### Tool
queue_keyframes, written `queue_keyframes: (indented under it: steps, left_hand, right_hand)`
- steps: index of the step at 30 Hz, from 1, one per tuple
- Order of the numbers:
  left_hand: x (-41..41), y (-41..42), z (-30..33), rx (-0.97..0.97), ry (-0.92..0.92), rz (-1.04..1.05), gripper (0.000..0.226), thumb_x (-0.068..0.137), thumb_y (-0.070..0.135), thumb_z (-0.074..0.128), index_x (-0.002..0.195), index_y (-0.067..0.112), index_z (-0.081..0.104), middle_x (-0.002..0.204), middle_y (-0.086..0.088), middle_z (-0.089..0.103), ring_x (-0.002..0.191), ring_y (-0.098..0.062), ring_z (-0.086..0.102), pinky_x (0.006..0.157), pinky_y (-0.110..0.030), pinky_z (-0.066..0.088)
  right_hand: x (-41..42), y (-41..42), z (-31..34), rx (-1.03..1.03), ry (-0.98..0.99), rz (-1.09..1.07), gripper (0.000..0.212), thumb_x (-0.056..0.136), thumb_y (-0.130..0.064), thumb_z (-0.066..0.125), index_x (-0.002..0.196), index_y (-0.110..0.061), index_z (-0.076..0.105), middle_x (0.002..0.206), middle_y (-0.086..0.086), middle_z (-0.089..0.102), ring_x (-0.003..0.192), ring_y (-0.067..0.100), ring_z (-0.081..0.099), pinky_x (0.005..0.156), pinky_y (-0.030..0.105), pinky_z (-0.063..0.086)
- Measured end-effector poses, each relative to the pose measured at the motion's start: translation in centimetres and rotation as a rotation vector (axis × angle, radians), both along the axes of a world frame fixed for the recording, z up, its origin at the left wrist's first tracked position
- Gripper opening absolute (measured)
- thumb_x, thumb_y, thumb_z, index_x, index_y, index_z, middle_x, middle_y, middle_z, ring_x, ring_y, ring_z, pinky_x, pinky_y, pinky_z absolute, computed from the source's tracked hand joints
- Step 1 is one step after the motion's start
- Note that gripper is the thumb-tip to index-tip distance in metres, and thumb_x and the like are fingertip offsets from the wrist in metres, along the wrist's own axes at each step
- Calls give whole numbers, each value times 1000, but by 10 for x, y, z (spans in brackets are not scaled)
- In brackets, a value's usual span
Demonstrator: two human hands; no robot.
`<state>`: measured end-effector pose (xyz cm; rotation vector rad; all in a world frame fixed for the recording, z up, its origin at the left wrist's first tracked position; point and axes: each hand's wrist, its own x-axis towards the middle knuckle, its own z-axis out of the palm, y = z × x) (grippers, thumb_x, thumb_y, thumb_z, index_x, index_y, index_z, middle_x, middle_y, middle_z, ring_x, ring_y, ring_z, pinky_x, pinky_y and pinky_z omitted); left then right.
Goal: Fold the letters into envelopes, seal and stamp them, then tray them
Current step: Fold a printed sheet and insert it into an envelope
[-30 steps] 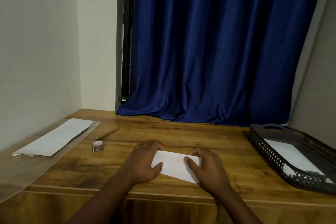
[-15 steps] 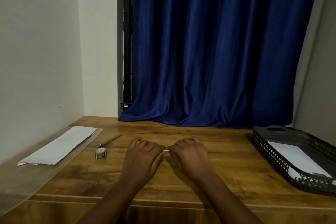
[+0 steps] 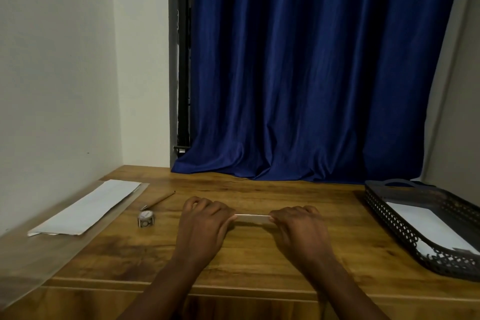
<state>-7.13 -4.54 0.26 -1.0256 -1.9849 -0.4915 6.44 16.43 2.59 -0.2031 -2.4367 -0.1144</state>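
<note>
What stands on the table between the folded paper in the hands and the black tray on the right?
Nothing visible does. Both hands, left hand and right hand, hold the folded paper, and only bare table lies between it and the tray, which already holds white paper.

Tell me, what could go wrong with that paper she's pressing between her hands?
The folded paper shows only as a thin strip between the left hand and right hand, so the crease could come out crooked and fit an envelope badly. The stamp roll stands beside the left hand; a sideways slide might knock it away.
</note>
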Motion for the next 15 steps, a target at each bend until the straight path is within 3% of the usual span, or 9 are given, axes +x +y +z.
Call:
queue_keyframes:
  steps: [7, 12, 15]
  left_hand:
    - [0, 0, 1, 68, -35, 88, 31, 98, 45, 45, 107, 39, 74, 101, 19, 71, 91, -10, 60, 89, -37, 38]
    - [2, -3, 5, 176, -134, 153, 29, 99, 43, 46, 104, 37, 74, 101, 18, 71, 91, -11, 61, 87, -39, 41]
    - [-4, -5, 5, 367, -281, 175, 18, 102, 34, 54, 102, 33, 72, 98, 12, 72, 87, -14, 63, 84, -38, 43]
  right_hand:
    - [14, 10, 8, -29, 1, -26, 51, 94, -60, 24, 112, -42, 68, 98, -21, 72, 90, -2, 63, 94, 31, 42]
    - [11, 16, 8, -54, 25, -26, 22, 100, -44, 49, 112, -44, 67, 98, -21, 72, 88, -3, 62, 97, 32, 44]
    - [4, 19, 5, -229, 156, -58, 20, 98, -37, 59, 112, -37, 73, 97, -16, 76, 77, 1, 65, 78, 31, 56]
